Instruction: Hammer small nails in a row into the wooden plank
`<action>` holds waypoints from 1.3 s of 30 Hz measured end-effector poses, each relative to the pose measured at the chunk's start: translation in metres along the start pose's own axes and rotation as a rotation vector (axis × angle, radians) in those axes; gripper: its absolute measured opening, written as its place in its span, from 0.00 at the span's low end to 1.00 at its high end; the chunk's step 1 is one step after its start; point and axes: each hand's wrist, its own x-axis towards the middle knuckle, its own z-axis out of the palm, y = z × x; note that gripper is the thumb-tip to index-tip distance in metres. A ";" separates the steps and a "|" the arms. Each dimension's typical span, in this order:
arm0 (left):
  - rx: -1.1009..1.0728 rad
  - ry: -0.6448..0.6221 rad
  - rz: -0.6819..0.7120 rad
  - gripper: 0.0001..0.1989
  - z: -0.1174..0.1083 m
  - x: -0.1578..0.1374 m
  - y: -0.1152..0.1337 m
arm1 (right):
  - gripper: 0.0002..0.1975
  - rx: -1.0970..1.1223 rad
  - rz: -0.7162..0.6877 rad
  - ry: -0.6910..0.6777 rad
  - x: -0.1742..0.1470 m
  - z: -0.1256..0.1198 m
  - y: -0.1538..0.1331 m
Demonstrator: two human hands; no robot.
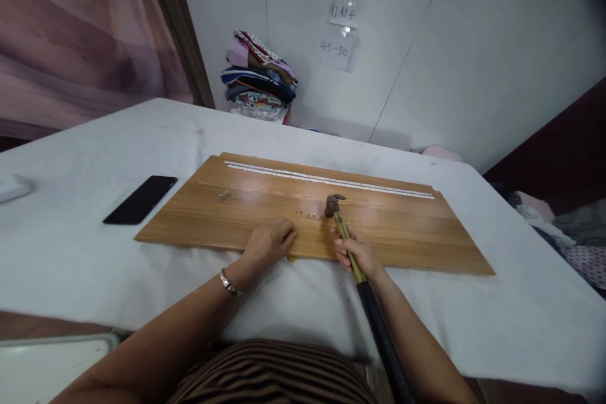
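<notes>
My right hand (357, 252) is wrapped round the wooden handle of a claw hammer (354, 263), whose rusty head is over the wooden board (416, 233). The handle's black grip runs back along my right forearm. Resting on the board's near edge, my left hand (271, 241) has its fingers curled, and whatever may be inside them is hidden. A row of small nail heads or holes (310, 214) dots the wood between the hands; they are too small to tell apart. Several loose nails (224, 196) lie on the board's left part.
Two white marked strips (326, 180) run along the board's far side. A black phone (141, 200) lies left of the board on the white-covered table (71, 252). Folded clothes (259, 79) are stacked by the wall behind, and a white object (14, 188) is at the left edge.
</notes>
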 end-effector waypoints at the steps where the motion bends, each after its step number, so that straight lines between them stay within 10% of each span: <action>1: -0.002 -0.001 0.002 0.07 0.000 0.000 0.000 | 0.19 -0.001 -0.005 0.000 0.000 0.000 0.000; 39: 0.009 -0.011 -0.011 0.09 0.002 0.000 -0.002 | 0.18 0.006 -0.013 0.011 0.001 -0.001 0.000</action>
